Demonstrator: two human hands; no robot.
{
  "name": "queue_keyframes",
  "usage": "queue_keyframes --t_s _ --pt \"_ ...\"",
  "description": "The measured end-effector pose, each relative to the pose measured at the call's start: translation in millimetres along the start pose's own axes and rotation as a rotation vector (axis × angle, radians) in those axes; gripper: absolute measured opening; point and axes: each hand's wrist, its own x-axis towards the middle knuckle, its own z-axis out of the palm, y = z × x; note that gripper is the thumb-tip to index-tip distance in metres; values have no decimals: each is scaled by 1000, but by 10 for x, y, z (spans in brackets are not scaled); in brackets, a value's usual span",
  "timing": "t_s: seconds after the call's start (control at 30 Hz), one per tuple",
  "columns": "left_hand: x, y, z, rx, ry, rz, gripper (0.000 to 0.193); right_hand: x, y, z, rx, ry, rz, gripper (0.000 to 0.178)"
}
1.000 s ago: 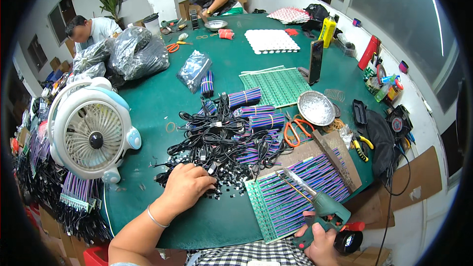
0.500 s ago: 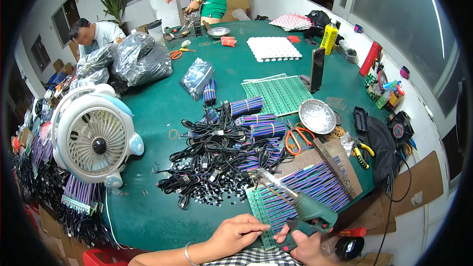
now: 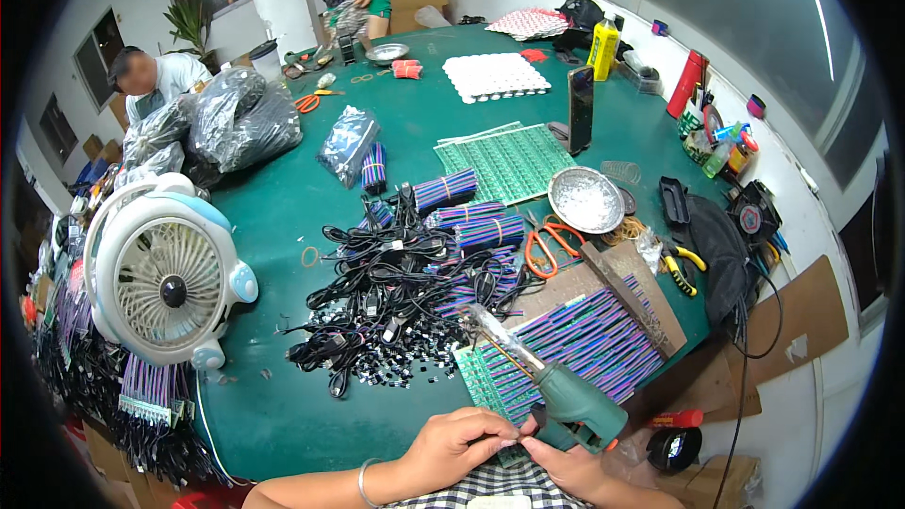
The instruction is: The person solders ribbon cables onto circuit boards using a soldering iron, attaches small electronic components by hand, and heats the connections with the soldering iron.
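Observation:
In front of me, the fingertips of my left hand point(image 3: 454, 448) and right hand point(image 3: 568, 471) meet above a checked cloth. My left fingers are pinched together; anything between them is too small to make out. My right hand is closed around the grip of a green soldering gun point(image 3: 577, 403), mostly hidden behind the fingers and tool body. Its long nozzle points up and left over a green circuit board panel point(image 3: 479, 379). Rows of blue, purple and black wires point(image 3: 594, 344) lie across a brown board point(image 3: 665, 319), under a wooden bar point(image 3: 627, 297).
Black cables point(image 3: 377, 273) and small connectors point(image 3: 405, 358) are heaped left of the board. A fan point(image 3: 170, 287) stands at the left. Orange scissors point(image 3: 542, 250), a metal bowl point(image 3: 586, 200) and yellow-black pliers point(image 3: 681, 273) lie beyond. Two people are across the table.
The right thumb and fingers have come up against the left fingertips, and the soldering gun has tipped slightly. My view has shifted a little. The standing person has turned and raised a hand.

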Motion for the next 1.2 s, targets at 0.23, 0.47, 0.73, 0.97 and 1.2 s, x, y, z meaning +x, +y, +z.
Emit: queue_keyframes --t_s 0.23,0.47,0.73,0.97,1.2 --pt "17 -7 27 24 40 21 12 -8 52 -11 -76 11 -37 16" --pt "-11 2 55 5 -4 -44 13 -49 183 -62 -25 3 138 14" --pt "27 -1 92 5 -23 57 13 3 213 -66 -281 59 -124 20" --pt "102 45 -10 532 27 416 17 -10 -155 23 -121 174 160 18" --pt "111 99 0 674 55 505 19 47 -127 -23 -129 22 -7 13"
